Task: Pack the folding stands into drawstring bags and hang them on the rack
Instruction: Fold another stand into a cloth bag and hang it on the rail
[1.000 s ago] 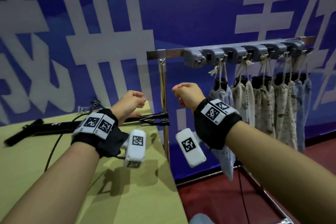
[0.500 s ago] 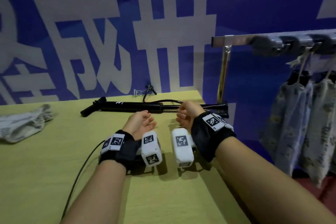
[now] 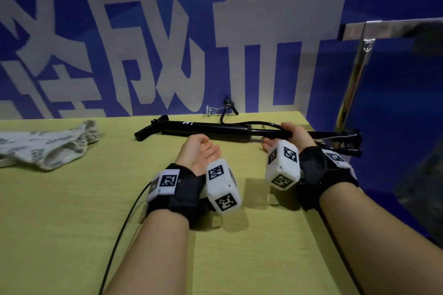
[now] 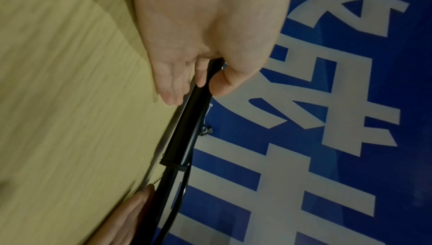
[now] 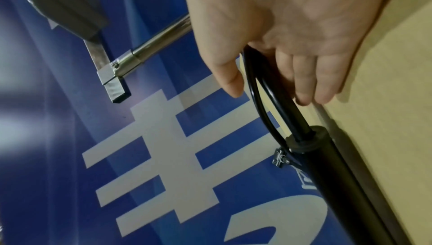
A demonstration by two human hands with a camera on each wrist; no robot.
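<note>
My right hand curls over the thin rod of the stand lying along the tabletop's far edge, to lift it, while my left hand, palm up and spread, readies underneath.

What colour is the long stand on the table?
The folding stand is black all over; the head view shows it best.

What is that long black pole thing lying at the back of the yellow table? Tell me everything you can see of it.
The long black folding stand lies flat along the far edge of the yellow table, folded. It looks like matte metal or plastic: a thick tube, a thinner rod leaving a collar, a thin black cable arching beside it, and a small clamp. The right hand curls over the thinner rod; the left hand reaches for the thick tube, contact unclear.
</note>
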